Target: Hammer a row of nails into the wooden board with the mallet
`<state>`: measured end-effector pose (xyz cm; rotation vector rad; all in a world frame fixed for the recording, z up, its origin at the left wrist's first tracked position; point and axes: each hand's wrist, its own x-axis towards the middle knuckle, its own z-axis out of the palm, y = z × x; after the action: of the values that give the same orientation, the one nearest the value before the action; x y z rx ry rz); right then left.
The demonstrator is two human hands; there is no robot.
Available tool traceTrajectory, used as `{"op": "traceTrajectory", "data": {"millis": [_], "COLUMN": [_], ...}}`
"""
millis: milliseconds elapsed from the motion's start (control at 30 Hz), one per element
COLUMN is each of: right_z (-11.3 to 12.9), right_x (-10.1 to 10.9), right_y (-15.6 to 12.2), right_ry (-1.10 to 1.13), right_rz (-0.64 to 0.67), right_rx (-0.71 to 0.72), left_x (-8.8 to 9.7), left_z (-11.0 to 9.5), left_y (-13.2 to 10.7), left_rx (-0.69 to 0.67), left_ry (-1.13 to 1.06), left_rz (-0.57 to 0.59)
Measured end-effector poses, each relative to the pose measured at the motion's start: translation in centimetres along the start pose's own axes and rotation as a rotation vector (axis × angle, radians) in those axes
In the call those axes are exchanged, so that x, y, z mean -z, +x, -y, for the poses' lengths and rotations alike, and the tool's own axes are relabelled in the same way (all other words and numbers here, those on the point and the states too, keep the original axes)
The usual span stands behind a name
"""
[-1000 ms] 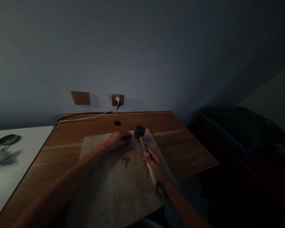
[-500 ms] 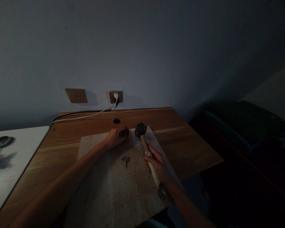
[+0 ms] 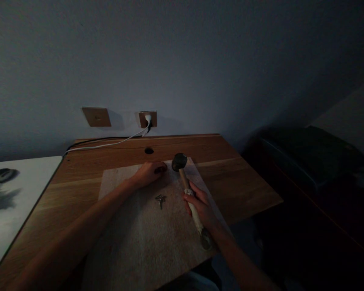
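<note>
1. Wooden-handled, with a dark rounded head, a mallet point(image 3: 184, 182) lies slanted across the middle of the frame, its head up near the far edge of a pale mat point(image 3: 145, 238) and its butt down toward the lower right.
2. From where I stand, the right hand point(image 3: 200, 206) is wrapped around the pale, taped part of the handle, fingers closed over it in a firm grasp.
3. The left hand point(image 3: 147, 173) rests on the mat just left of the mallet's head, fingers curled inward over something small and dark; in this dim light I cannot tell whether it is pinched or merely touched.
4. A small metal piece point(image 3: 160, 199), key-like, lies on the mat between the two hands, apart from both.
5. The mat sits on a brown wooden desk point(image 3: 79, 182) with a round hole point(image 3: 149, 150) near its back edge.
6. On the wall above, a socket point(image 3: 147, 119) holds a white plug, and its white cable point(image 3: 109, 144) trails leftward along the desk's rear.
7. A blank wall plate point(image 3: 96, 117) sits left of the socket.
8. At the far left of the frame is a white surface point(image 3: 15, 210).
</note>
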<state>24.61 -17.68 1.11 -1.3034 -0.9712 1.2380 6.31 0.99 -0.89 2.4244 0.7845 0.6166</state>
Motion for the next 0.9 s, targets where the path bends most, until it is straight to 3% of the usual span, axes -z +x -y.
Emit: {"op": "traceTrajectory", "data": {"millis": [567,900], "right_z": [0.9,-0.7], "right_x": [-0.6,-0.7], "right_y": [0.1,0.1], "right_ry": [-0.072,-0.067], "right_rz": [0.054,0.075], "right_rx": [0.045,0.073], "left_x": [0.1,-0.5], "left_z": [-0.5,0.6], "left_y": [0.2,0.5], "left_rx": [0.030,0.016], "left_ry": [-0.049,-0.030], "left_rz": [-0.006,-0.026]}}
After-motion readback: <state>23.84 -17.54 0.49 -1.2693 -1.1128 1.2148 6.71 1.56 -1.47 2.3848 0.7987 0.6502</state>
